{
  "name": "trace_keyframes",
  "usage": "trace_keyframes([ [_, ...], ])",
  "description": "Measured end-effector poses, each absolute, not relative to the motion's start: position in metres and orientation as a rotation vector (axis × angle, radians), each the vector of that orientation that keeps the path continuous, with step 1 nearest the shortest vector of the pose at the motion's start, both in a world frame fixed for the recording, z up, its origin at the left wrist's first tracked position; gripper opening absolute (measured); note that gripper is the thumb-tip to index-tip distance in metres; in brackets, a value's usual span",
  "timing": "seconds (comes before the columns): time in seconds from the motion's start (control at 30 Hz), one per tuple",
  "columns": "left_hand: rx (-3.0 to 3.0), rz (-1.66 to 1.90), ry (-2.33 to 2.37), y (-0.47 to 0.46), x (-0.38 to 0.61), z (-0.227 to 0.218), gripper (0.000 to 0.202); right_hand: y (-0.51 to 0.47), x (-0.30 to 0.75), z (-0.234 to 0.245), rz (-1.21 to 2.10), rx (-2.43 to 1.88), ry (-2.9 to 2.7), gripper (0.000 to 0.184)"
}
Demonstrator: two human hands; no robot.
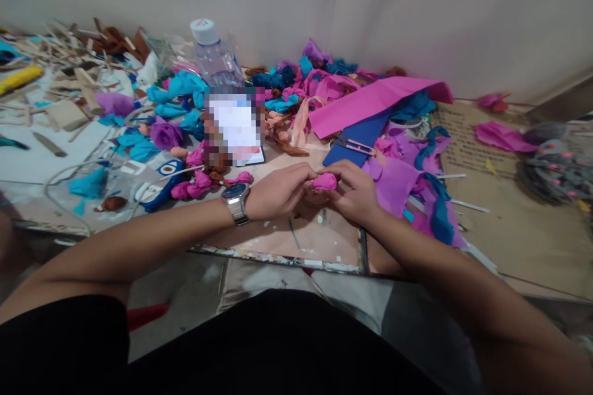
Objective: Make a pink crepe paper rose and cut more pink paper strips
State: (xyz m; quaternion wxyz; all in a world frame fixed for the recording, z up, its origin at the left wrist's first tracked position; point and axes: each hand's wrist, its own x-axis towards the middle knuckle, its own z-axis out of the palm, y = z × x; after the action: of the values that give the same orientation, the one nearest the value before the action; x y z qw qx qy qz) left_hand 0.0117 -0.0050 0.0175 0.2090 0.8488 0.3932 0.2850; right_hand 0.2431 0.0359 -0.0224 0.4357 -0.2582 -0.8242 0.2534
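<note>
Table (328, 241) w/ white sheet (76, 157) at L, btl. (217, 65) at back, purple paper (393, 182) & cardboard (482, 216) at R

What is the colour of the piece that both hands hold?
The piece is bright pink; head view.

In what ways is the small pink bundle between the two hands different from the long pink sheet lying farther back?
The pink bundle is small and compact; the pink sheet is much longer and spread out. The bundle is held between the left hand and right hand; the sheet lies beyond them, in neither grip. Both are bright pink.
</note>
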Motion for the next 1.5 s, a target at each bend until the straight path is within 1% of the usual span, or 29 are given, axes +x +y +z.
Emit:
trace_keyframes([
  [0.1, 2.509, 0.627, 1.144, -0.010, 0.010, 0.024, 0.019, 0.039, 0.244, -0.023, 0.638, -0.668, -2.018, 0.026],
  [0.2, 2.738, 0.414, 1.057, -0.016, 0.009, 0.025, 0.007, 0.038, 0.243, -0.022, 0.667, -0.686, -2.003, 0.024],
  [0.27, 2.887, 0.302, 1.003, -0.021, 0.006, 0.027, 0.003, 0.036, 0.243, -0.022, 0.677, -0.676, -2.006, 0.024],
  [0.37, 3.026, 0.233, 1.074, -0.031, -0.006, 0.036, 0.007, 0.036, 0.243, -0.021, 0.666, -0.688, -2.020, 0.025],
  [0.5, 3.080, 0.118, 1.385, -0.042, -0.044, 0.051, 0.022, 0.045, 0.244, -0.022, 0.535, -0.742, -2.109, 0.026],
  [0.63, 2.929, -0.030, 1.755, -0.045, -0.089, 0.050, 0.031, 0.059, 0.248, -0.025, 0.312, -0.817, -2.217, 0.023],
  [0.73, 2.764, -0.083, 1.941, -0.044, -0.109, 0.043, 0.041, 0.065, 0.248, -0.030, 0.289, -0.851, -2.226, 0.021],
  [0.93, 2.729, -0.071, 1.972, -0.037, -0.116, 0.035, 0.047, 0.063, 0.247, -0.033, 0.357, -0.897, -2.230, 0.020],
  [1.07, 2.798, 0.082, 1.976, -0.032, -0.112, 0.034, 0.045, 0.061, 0.246, -0.029, 0.371, -0.940, -2.248, 0.023],
  [1.17, 2.917, 0.189, 1.847, -0.033, -0.100, 0.038, 0.038, 0.058, 0.244, -0.027, 0.358, -0.976, -2.283, 0.027],
  [1.23, 3.048, 0.282, 1.644, -0.033, -0.085, 0.044, 0.031, 0.054, 0.242, -0.026, 0.324, -1.000, -2.336, 0.028],
  [1.33, 3.307, 0.471, 1.160, -0.035, -0.050, 0.054, 0.022, 0.049, 0.239, -0.025, 0.226, -1.009, -2.457, 0.034],
  [1.4, 3.450, 0.584, 0.750, -0.038, -0.021, 0.058, 0.017, 0.049, 0.238, -0.024, 0.169, -1.012, -2.510, 0.037],
  [1.5, 3.418, 0.780, 0.314, -0.048, 0.025, 0.061, 0.017, 0.053, 0.236, -0.022, 0.160, -1.062, -2.540, 0.039],
])
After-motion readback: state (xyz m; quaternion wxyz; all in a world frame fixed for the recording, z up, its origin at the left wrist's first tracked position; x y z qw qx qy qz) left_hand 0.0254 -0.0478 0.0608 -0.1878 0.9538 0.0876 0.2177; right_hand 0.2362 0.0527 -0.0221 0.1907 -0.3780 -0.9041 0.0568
